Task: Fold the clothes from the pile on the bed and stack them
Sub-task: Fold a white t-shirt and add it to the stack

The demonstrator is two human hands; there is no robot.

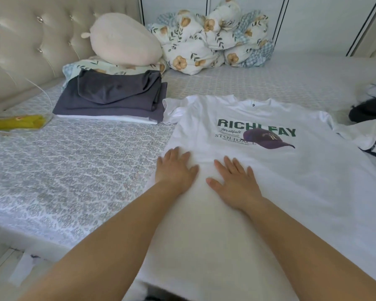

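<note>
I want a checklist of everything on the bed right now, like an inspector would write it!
Surface: bed with a grey patterned cover.
Job's things: white T-shirt spread flat, print up; folded stack of dark grey clothes on a white one, to its left; unfolded pile at the right edge.
Clutter: cream plush pillow, bunched floral quilt, yellow item at the left edge.
Hands: left hand and right hand lie flat on the T-shirt, fingers straight.
Cables: thin white cord near the headboard.
Surroundings: tufted headboard, white panelled doors behind.
</note>
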